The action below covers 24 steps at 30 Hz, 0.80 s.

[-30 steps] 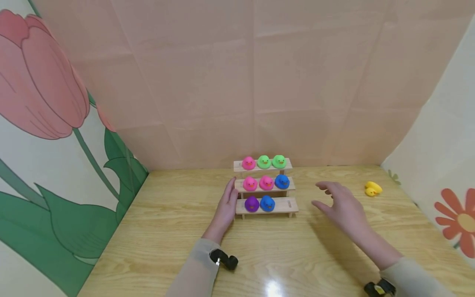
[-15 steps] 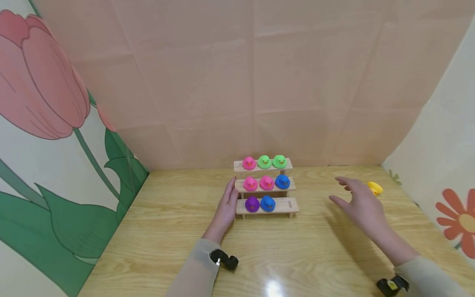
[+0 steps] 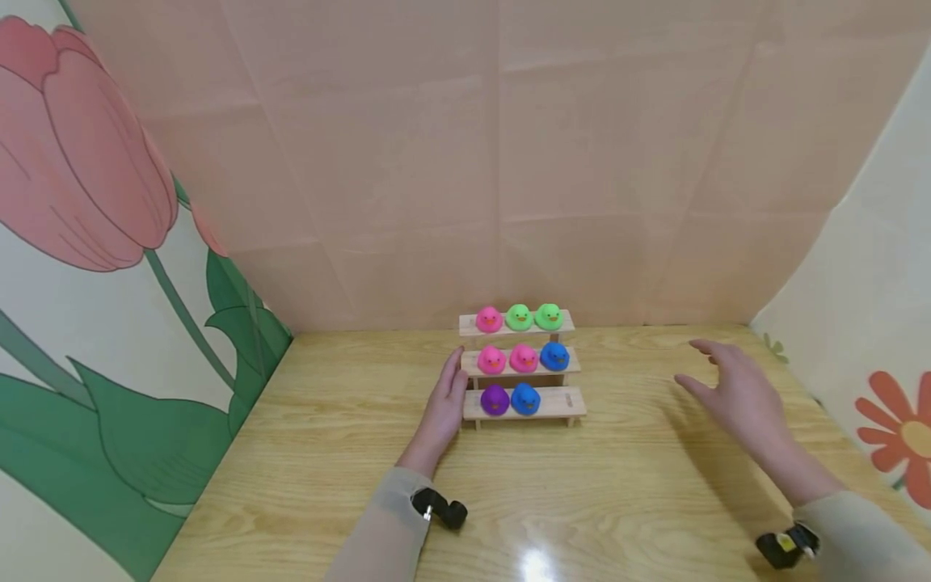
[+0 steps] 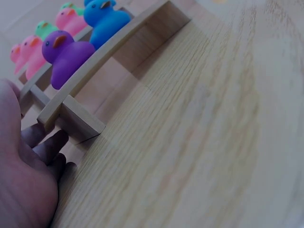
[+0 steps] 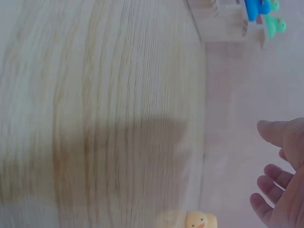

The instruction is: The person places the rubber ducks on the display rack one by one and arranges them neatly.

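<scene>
A small three-tier wooden rack point(image 3: 556, 402) stands mid-table with rubber ducks on it. On the bottom tier sit a purple duck point(image 3: 495, 400) and a blue duck point(image 3: 526, 398); the tier's right end is bare. The middle tier bears two pink ducks and a blue duck point(image 3: 555, 356). Up top are a pink duck point(image 3: 490, 319) and two green ducks. My left hand point(image 3: 442, 404) holds the rack's left side, fingertips bent under the bottom board's end in the left wrist view. My right hand point(image 3: 745, 396) hovers with spread, loosely bent fingers, holding nothing. It hides a yellow duck point(image 5: 198, 220), seen in the right wrist view.
The wooden table point(image 3: 327, 501) meets a pink cloth backdrop point(image 3: 407, 242) just behind the rack. A flower-printed panel point(image 3: 887, 307) bounds the right side, and a tulip-printed panel point(image 3: 174, 331) the left.
My right hand has moved right and slightly away from me, over the yellow duck, which it now covers in the head view. The left hand, rack and its ducks have stayed put.
</scene>
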Each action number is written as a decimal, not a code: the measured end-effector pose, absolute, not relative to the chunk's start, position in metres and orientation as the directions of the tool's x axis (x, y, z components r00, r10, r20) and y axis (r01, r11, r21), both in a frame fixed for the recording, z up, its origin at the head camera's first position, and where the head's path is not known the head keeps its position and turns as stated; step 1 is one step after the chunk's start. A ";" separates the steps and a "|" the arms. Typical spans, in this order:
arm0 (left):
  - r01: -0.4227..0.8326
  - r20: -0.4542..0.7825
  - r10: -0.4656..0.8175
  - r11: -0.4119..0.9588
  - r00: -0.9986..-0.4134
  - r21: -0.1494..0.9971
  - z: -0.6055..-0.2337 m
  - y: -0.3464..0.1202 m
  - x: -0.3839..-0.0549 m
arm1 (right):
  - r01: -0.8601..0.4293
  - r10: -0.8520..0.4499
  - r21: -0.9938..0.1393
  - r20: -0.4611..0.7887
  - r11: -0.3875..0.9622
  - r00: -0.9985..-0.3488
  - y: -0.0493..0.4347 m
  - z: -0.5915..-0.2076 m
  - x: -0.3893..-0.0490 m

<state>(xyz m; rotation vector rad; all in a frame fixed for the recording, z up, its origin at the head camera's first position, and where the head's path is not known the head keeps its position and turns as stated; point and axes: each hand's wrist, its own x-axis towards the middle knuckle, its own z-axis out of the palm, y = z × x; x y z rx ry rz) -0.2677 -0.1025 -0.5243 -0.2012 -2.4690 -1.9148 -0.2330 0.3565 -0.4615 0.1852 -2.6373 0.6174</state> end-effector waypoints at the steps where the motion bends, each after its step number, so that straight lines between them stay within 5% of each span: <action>1: 0.107 0.086 0.095 0.243 -0.992 0.964 -0.524 -0.102 -0.268 | -0.219 -0.030 -0.396 0.430 0.892 -0.902 0.359 -0.462 -0.233; 24: 0.121 0.100 0.097 0.240 -0.990 0.963 -0.527 -0.102 -0.270 | -0.141 0.038 -0.439 0.374 0.888 -0.927 0.403 -0.474 -0.244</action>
